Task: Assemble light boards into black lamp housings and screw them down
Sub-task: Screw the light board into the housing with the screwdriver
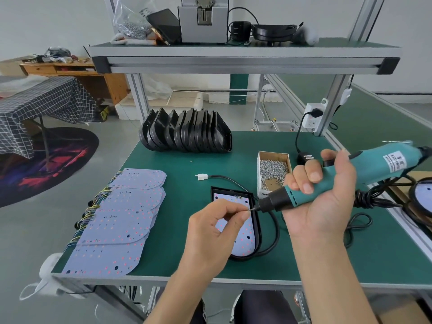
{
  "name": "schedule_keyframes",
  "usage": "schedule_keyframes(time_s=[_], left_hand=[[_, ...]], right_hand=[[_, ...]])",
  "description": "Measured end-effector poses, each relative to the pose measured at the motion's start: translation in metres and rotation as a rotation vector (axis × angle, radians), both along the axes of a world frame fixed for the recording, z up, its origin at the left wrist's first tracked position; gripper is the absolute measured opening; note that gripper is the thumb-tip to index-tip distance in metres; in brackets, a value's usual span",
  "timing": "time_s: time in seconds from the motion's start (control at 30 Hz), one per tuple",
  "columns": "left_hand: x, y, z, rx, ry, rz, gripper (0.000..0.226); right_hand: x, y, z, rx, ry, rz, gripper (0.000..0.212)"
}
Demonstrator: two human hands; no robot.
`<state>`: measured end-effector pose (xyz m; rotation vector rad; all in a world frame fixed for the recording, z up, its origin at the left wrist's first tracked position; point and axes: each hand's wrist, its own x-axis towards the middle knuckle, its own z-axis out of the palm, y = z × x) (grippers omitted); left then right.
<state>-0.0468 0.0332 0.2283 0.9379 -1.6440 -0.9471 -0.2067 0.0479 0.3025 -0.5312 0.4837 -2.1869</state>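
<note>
Box holds screws; right hand grips screwdriver; left hand pinches screw.

workshop | aluminium-frame bench | green mat | screw box | stacked housings

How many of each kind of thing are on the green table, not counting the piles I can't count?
Electric screwdriver, held in the right hand: 1
Box of screws: 1
Lamp housing with a board in it, lying flat: 1
White plug on its cable: 1
Row of empty black housings: 1 row, too overlapped to count
Spread of light boards: 1 spread, overlapped
Total: 6
</note>
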Motion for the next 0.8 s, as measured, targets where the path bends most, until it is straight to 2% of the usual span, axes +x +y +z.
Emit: schedule_keyframes(time_s=[0.1, 0.2, 0.27, 0.37, 0.43, 0.57, 0.67, 0.8], left_hand=[[0.006, -0.005, -0.010, 0.018, -0.024, -0.021, 0.031], [0.016, -0.011, -0.022, 0.143, 0.024, 0.208, 0.042], [0.022, -0.017, -0.030, 0.247, -0.132, 0.327, 0.043], [0.019, -0.024, -0.044, 0.389, -0.372, 0.282, 0.043], [0.014, -0.028, -0.048, 0.425, -0.457, 0.251, 0.048], [0.007, -0.034, -0.051, 0.520, -0.475, 0.156, 0.042], [0.004, -0.035, -0.053, 0.514, -0.493, 0.164, 0.034], [0.002, -0.035, -0.052, 0.509, -0.479, 0.184, 0.030]], right_hand=[[0.000, -0.004, -0.011, 0.037, 0.019, -0.011, 0.024], [-0.001, -0.007, -0.025, 0.083, 0.048, -0.024, 0.024], [0.001, -0.009, -0.035, 0.132, 0.093, -0.052, 0.024], [0.006, -0.013, -0.051, 0.179, 0.147, -0.073, 0.022], [0.010, -0.015, -0.060, 0.201, 0.171, -0.076, 0.022], [0.014, -0.019, -0.072, 0.246, 0.214, -0.081, 0.019], [0.015, -0.022, -0.079, 0.255, 0.232, -0.080, 0.030], [0.014, -0.023, -0.086, 0.256, 0.256, -0.079, 0.029]])
